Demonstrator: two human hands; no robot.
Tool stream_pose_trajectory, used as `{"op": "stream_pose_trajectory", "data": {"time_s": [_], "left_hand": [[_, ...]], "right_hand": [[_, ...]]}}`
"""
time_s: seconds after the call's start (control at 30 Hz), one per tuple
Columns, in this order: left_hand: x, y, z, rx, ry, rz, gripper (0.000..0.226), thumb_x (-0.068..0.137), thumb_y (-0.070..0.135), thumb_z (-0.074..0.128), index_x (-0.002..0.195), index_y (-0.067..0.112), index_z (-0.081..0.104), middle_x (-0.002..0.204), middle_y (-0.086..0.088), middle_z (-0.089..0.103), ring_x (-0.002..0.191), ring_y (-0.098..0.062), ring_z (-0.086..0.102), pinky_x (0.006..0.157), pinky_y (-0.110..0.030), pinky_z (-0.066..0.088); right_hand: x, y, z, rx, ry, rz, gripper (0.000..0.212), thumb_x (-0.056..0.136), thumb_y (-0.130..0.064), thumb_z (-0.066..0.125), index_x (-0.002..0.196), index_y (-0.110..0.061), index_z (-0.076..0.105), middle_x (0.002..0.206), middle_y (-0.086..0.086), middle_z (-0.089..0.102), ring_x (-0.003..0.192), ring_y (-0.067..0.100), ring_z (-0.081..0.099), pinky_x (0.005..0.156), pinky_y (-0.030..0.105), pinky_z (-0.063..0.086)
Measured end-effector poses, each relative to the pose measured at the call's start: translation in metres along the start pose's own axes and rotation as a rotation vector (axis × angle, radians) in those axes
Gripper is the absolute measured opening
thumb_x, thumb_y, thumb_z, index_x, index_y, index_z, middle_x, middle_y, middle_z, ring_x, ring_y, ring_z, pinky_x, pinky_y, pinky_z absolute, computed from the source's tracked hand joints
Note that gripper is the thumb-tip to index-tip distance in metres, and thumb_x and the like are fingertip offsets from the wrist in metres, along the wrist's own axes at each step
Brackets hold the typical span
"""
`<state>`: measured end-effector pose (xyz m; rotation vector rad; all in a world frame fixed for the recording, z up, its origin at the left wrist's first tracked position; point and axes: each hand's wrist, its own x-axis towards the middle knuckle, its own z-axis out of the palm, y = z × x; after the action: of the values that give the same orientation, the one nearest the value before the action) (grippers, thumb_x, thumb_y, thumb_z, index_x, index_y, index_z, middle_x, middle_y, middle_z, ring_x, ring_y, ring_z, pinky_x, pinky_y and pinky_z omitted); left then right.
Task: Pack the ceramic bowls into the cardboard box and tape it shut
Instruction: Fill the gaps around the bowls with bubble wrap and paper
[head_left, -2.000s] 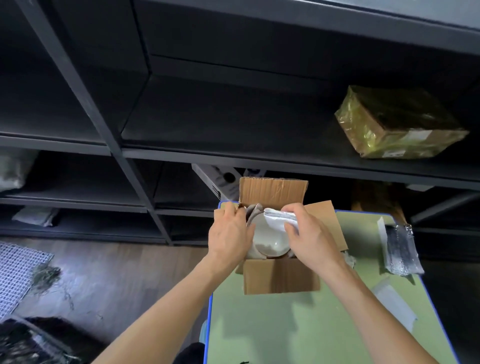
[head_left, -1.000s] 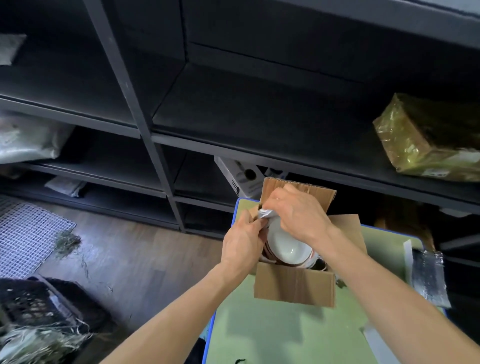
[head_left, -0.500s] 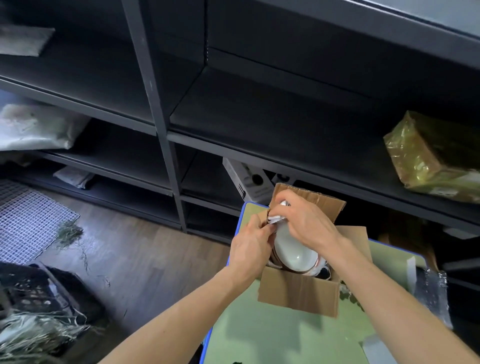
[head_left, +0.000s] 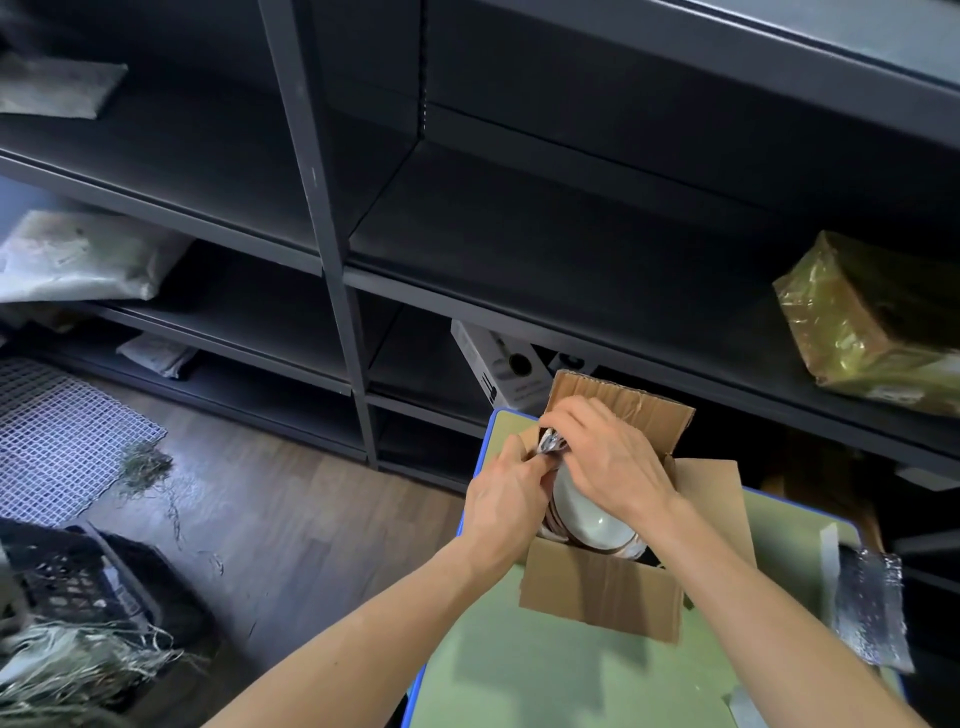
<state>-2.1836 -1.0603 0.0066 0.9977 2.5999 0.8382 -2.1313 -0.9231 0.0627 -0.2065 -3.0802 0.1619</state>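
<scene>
While the bowl (head_left: 587, 512) lies mouth-up in the cardboard box (head_left: 602, 592), our left hand (head_left: 501, 501) and right hand (head_left: 613, 457) pinch crumpled wrapping (head_left: 548, 444) together.

No legible text anywhere. Marks seen, none readable:

- White carton (head_left: 511, 387) on lower shelf: black print incl. a round black mark, plus a faint reddish line lower down; too blurred to read.
- Gold-wrapped parcel (head_left: 857, 322) on the shelf at right: white label (head_left: 901, 393) at its lower edge, w/ dark print too small to make out.
- Pale bag (head_left: 78, 257) on the shelf at left: faint grey marks on its face, poss. print or a label, illegible.
- Small packet (head_left: 156, 353) one shelf below it: surface blurred, can't tell if it's printed.

No brand, no. or sign can be made out on these.
</scene>
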Motion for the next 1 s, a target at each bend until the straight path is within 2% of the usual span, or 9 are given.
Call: {"op": "stream_pose_trajectory", "data": {"time_s": [0.13,0.27,0.43,0.53,0.67,0.8,1.0], "left_hand": [[0.001,0.001,0.001,0.011,-0.012,0.0,0.032,0.106,0.037,0.039,0.134,0.043,0.052,0.089,0.005,0.037,0.071,-0.021,0.042,0.058,-0.031,0.033],[0.003,0.0,0.005,0.021,-0.01,-0.032,0.029,0.102,0.032,0.046,0.126,0.04,0.062,0.089,0.006,0.039,0.07,-0.02,0.046,0.056,-0.031,0.036],[0.002,0.0,0.003,0.044,0.016,0.008,0.025,0.099,0.031,0.052,0.119,0.038,0.066,0.087,0.007,0.037,0.065,-0.02,0.045,0.053,-0.03,0.035],[0.002,0.0,0.003,0.048,0.03,0.019,0.023,0.098,0.031,0.054,0.116,0.036,0.067,0.084,0.006,0.038,0.062,-0.021,0.047,0.051,-0.03,0.034],[0.001,-0.001,0.005,0.072,0.051,0.029,0.021,0.099,0.034,0.051,0.111,0.034,0.068,0.084,0.006,0.04,0.061,-0.019,0.049,0.049,-0.028,0.033],[0.001,-0.001,0.003,0.07,0.039,0.048,0.025,0.102,0.035,0.046,0.119,0.035,0.064,0.087,0.005,0.039,0.065,-0.021,0.051,0.051,-0.031,0.038],[0.0,0.0,0.0,0.087,-0.004,0.055,0.026,0.101,0.034,0.04,0.118,0.033,0.059,0.09,0.004,0.042,0.07,-0.023,0.054,0.059,-0.037,0.05]], "right_hand": [[-0.006,0.005,-0.002,0.055,0.059,0.034,0.026,0.089,-0.007,0.058,0.107,-0.023,0.066,0.104,-0.007,0.056,0.098,0.015,0.056,0.065,0.033,0.055],[0.002,0.007,0.008,0.084,0.067,0.055,0.024,0.086,-0.002,0.06,0.1,-0.019,0.069,0.098,-0.004,0.063,0.092,0.021,0.06,0.067,0.037,0.055],[0.001,0.004,0.012,0.082,0.072,0.082,0.023,0.089,-0.009,0.061,0.109,-0.021,0.063,0.101,-0.006,0.064,0.098,0.017,0.056,0.066,0.035,0.055],[-0.006,0.008,0.013,0.104,0.115,0.096,0.014,0.092,-0.014,0.06,0.103,-0.023,0.063,0.104,-0.01,0.062,0.097,0.014,0.056,0.069,0.032,0.053],[-0.009,0.009,0.018,0.111,0.147,0.137,0.014,0.091,-0.012,0.062,0.099,-0.022,0.069,0.1,-0.011,0.067,0.096,0.015,0.056,0.072,0.033,0.053],[-0.006,0.009,0.024,0.125,0.147,0.138,0.018,0.087,-0.006,0.065,0.096,-0.02,0.071,0.095,-0.009,0.069,0.092,0.017,0.057,0.067,0.038,0.055],[-0.007,0.004,0.024,0.075,0.138,0.181,0.018,0.092,-0.018,0.061,0.109,-0.026,0.059,0.097,-0.011,0.066,0.095,0.016,0.056,0.067,0.035,0.053]]}}
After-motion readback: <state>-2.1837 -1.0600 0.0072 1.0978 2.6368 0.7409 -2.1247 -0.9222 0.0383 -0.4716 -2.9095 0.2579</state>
